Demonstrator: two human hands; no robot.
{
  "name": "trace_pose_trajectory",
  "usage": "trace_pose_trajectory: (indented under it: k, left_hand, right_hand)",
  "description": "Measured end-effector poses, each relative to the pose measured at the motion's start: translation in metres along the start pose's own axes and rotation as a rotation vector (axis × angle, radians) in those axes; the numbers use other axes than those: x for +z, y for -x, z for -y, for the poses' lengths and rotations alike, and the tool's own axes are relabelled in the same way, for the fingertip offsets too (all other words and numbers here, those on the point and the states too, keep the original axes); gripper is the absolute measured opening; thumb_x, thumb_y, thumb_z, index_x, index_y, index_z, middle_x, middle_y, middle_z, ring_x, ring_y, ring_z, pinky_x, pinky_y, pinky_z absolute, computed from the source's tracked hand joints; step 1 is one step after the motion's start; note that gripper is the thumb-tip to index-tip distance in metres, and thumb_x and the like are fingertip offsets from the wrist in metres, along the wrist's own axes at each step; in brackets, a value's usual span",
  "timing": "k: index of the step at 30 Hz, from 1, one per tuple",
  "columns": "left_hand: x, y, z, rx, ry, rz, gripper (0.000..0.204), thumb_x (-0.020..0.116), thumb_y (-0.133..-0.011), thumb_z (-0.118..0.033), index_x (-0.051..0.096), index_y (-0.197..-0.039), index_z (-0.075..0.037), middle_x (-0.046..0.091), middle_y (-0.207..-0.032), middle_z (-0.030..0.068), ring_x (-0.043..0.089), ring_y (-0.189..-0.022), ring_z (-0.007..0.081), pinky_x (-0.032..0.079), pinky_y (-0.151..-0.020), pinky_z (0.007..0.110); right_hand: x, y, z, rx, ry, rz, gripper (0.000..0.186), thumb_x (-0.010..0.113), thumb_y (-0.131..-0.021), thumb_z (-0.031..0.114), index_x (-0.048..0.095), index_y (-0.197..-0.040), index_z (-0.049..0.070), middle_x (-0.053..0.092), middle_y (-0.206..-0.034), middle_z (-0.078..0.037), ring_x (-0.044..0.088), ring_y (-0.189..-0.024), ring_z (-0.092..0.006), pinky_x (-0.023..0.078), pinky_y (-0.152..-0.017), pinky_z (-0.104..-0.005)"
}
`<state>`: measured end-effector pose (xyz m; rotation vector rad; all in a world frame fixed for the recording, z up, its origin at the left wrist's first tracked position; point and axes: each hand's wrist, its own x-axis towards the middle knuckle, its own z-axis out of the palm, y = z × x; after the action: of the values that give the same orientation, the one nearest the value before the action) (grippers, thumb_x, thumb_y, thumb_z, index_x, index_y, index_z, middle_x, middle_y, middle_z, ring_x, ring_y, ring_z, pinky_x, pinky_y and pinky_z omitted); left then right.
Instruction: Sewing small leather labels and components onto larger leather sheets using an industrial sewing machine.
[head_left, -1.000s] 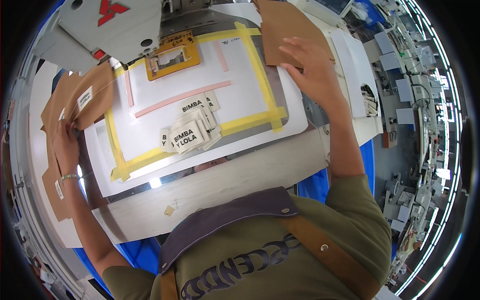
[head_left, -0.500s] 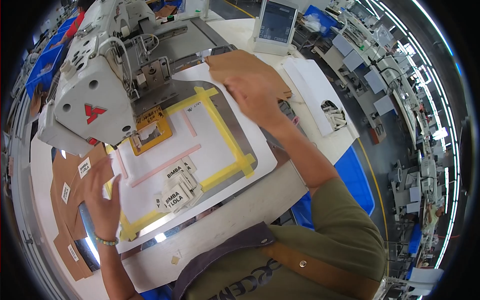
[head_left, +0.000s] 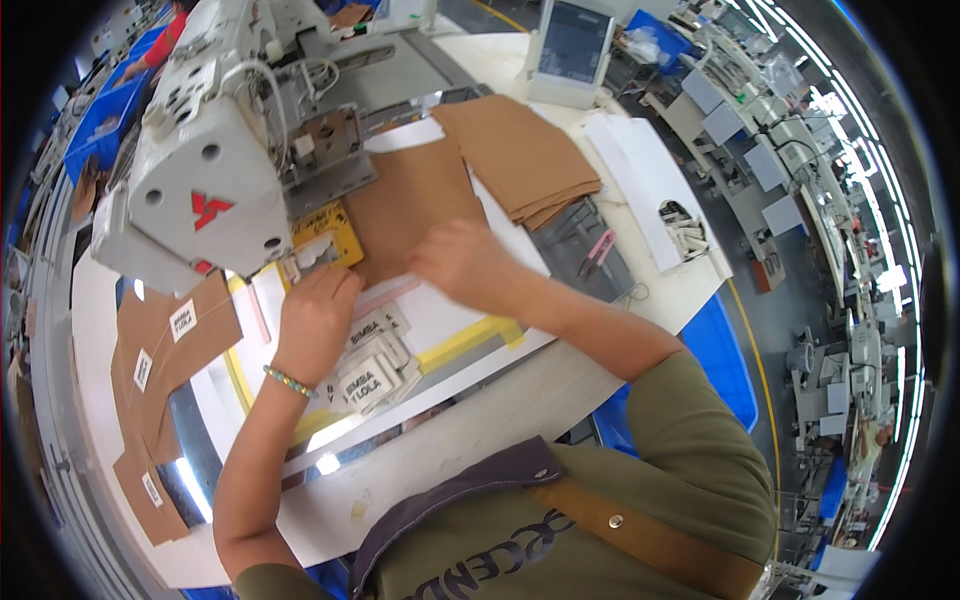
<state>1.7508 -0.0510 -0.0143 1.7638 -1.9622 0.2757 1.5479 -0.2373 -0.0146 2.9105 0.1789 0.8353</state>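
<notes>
A flat brown panel (head_left: 405,190), its material unclear, lies over the taped white board (head_left: 222,372) beside the sewing machine head (head_left: 190,170). My right hand (head_left: 465,262) is closed at the panel's near right edge, slightly blurred. Fingers bent together, my left hand (head_left: 318,310) grips around the panel's near left corner, right against the yellow clamp frame (head_left: 345,235); the fingertips are partly hidden. Just right of my left wrist lies a loose pile of white printed labels (head_left: 375,375). Further right of the machine sits a stack of brown panels (head_left: 525,150).
On the left are brown panels with labels on them (head_left: 165,350). A white box of small pale pieces (head_left: 650,190), pink-handled snips (head_left: 600,248) and a screen (head_left: 570,45) stand to the right. A blue bin (head_left: 700,360) is below the table's right edge.
A brown panel has come off the stack, leftward onto the board, with my right hand. My left hand has moved right, from beside the labelled panels to the clamp frame, and closed.
</notes>
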Motion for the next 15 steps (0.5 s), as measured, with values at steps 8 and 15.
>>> trace_pose_trajectory:
  k: [8,15]
  left_hand:
    - [-0.021,0.049,0.027,0.007,-0.273,0.02,0.017,0.069,-0.08,-0.006,0.067,-0.097,-0.004,0.069,-0.099,0.0089,0.069,-0.091,0.0266,0.058,-0.08,0.039]
    - [-0.045,0.084,0.034,-0.091,-0.412,0.082,0.025,0.07,-0.081,-0.004,0.069,-0.106,-0.002,0.073,-0.11,0.0103,0.068,-0.098,0.0257,0.058,-0.085,0.039]
  right_hand:
    - [0.001,0.002,-0.023,0.121,0.036,-0.117,0.008,0.07,-0.082,0.01,0.072,-0.09,0.008,0.07,-0.09,-0.003,0.068,-0.087,-0.0247,0.054,-0.081,-0.0393]
    - [-0.003,0.001,-0.012,0.161,-0.161,0.119,0.039,0.068,-0.103,0.03,0.071,-0.131,0.003,0.068,-0.141,-0.012,0.057,-0.139,-0.0311,0.046,-0.113,-0.0483]
